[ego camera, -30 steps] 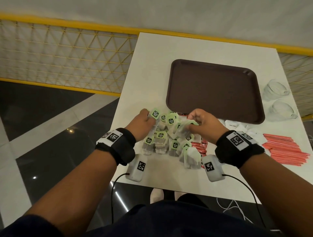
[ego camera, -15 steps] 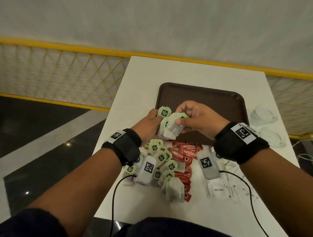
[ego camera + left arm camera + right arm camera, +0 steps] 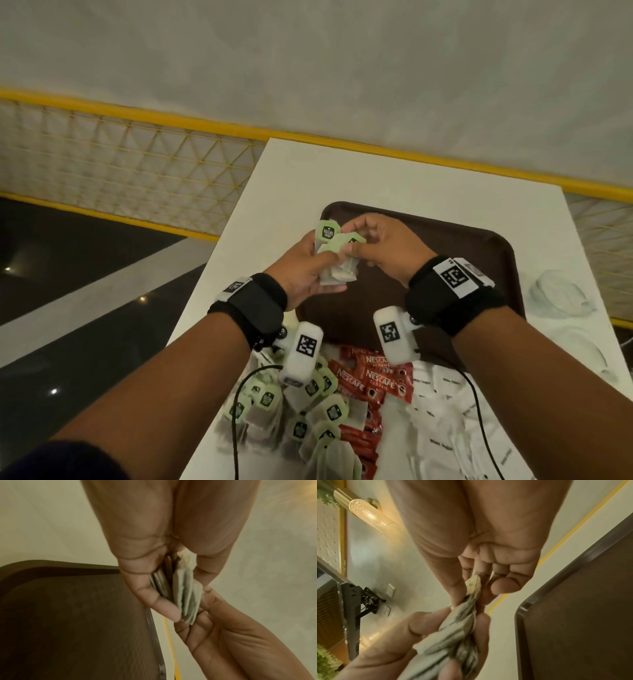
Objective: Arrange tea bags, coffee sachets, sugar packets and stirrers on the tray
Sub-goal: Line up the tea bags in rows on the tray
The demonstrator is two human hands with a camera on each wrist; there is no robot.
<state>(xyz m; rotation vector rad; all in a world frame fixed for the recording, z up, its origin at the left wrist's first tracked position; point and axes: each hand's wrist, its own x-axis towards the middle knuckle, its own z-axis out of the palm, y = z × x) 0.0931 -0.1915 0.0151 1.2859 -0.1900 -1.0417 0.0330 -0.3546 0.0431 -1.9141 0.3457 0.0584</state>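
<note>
My left hand [image 3: 308, 263] grips a bundle of tea bags [image 3: 337, 257] with green tags, held above the left edge of the brown tray [image 3: 479, 260]. My right hand [image 3: 373, 246] pinches the top of the same bundle [image 3: 471, 592] between thumb and fingers. In the left wrist view the bundle [image 3: 181, 595] sits edge-on between the thumb and fingers of the left hand [image 3: 171, 588]. More tea bags [image 3: 308, 411], red coffee sachets [image 3: 373, 380] and white sugar packets [image 3: 455, 428] lie on the white table [image 3: 274, 192] in front of the tray. No stirrers are in view.
Two clear glass cups [image 3: 561, 298] stand on the table right of the tray. A yellow-railed mesh fence [image 3: 137, 164] runs behind the table, with dark floor at the left. Cables from the wrist cameras trail over the piles.
Both hands have carried the bundle of tea bags up from the pile and forward, over the tray's left edge. The view has tilted up, so the stirrers have left the picture.
</note>
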